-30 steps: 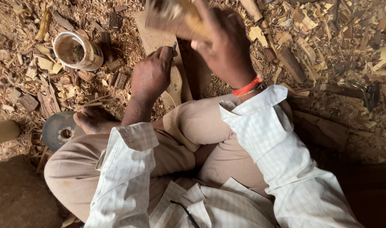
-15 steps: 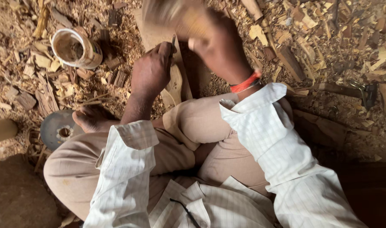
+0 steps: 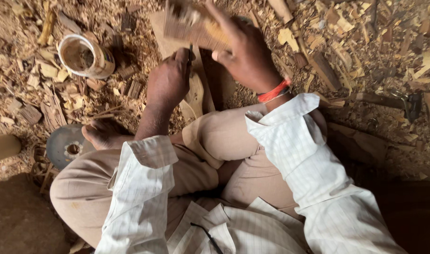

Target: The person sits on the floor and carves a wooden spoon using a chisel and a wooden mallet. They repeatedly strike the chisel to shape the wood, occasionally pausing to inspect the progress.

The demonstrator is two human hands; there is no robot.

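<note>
On the chip-strewn floor [image 3: 365,56], a pale wooden workpiece [image 3: 195,96] lies in front of the knee. The right hand [image 3: 245,56], fingers wrapped round a blurred wooden mallet [image 3: 191,26], is raised above the left hand [image 3: 168,80], whose fingers pinch a thin dark chisel [image 3: 190,59] upright on the wood. An off-centre blow could hit those knuckles or make the chisel skid.

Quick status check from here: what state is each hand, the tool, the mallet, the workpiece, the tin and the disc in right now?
Left hand: closed around a thin dark chisel, held upright on the wood.
Right hand: gripping a wooden mallet, raised, blurred.
Pale wood piece: lying on the ground under the chisel.
Tin can: tipped on its side, open mouth showing.
Metal disc: flat on the ground, partly under the foot.
</note>
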